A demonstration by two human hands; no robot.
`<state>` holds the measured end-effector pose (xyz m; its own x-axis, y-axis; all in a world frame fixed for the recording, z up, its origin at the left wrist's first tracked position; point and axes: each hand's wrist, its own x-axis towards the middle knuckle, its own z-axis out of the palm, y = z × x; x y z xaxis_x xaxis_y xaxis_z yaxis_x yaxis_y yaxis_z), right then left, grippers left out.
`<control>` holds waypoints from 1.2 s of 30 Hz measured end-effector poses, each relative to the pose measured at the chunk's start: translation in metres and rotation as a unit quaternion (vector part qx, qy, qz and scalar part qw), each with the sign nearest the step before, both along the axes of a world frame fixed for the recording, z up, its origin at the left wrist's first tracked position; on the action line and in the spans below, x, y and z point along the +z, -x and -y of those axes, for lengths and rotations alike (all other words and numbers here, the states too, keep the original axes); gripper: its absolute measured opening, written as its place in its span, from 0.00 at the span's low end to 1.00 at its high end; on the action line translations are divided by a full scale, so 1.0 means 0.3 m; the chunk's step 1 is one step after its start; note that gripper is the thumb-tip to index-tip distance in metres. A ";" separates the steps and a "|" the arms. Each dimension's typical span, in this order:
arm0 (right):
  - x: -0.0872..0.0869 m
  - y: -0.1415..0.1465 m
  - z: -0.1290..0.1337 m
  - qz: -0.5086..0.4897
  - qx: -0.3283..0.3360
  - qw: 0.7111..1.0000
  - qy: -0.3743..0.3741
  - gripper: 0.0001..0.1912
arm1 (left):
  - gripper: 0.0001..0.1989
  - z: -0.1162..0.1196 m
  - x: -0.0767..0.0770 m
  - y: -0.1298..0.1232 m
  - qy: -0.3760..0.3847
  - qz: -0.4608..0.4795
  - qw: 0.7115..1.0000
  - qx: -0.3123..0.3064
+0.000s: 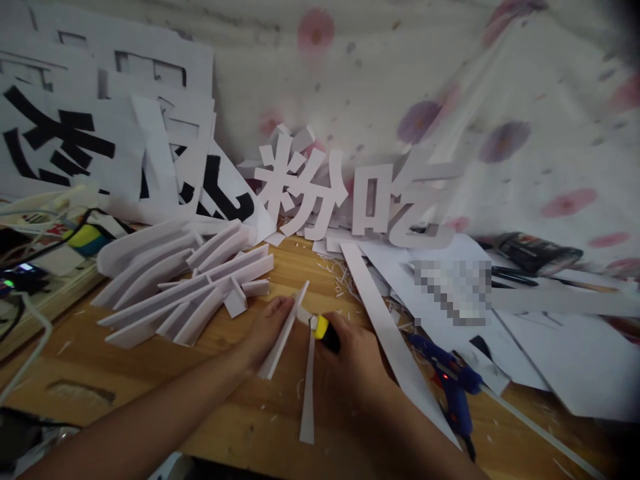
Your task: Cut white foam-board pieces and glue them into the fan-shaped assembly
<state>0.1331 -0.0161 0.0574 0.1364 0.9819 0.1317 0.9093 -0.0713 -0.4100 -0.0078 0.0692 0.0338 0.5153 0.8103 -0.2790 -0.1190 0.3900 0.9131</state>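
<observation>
My left hand [270,328] is closed on a narrow white board strip [284,337], held tilted above the wooden table. Closed in my right hand [353,350] is a yellow and black utility knife [325,332], its front end close to the strip's right side. Whether the blade touches the strip I cannot tell. A thin white offcut [308,400] extends below the knife toward the table's front edge. Just left of my left hand lies a large built-up white letter [180,293] with raised side walls, its open side up.
White cut-out characters [300,183] stand at the back before a flowered curtain [420,80]. Stacked stencil sheets [120,127] lean at left. A long white strip [380,320] and a blue glue gun [450,373] with its stick lie at right. Scraps litter the wooden table [220,413].
</observation>
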 end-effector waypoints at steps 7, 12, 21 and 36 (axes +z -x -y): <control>0.031 0.080 0.069 0.040 0.154 0.985 0.073 0.08 | 0.18 -0.008 -0.025 -0.009 -0.012 -0.002 0.999 0.043; 0.033 0.059 0.025 0.058 0.107 0.991 0.055 0.09 | 0.19 0.004 -0.020 -0.009 -0.020 0.003 0.999 0.044; 0.046 0.054 0.011 0.048 0.145 0.987 0.040 0.09 | 0.18 0.004 -0.031 -0.004 -0.040 0.002 0.998 0.051; 0.054 -0.038 -0.061 0.088 0.008 0.995 0.047 0.08 | 0.16 0.023 -0.003 0.005 -0.068 -0.015 0.997 0.017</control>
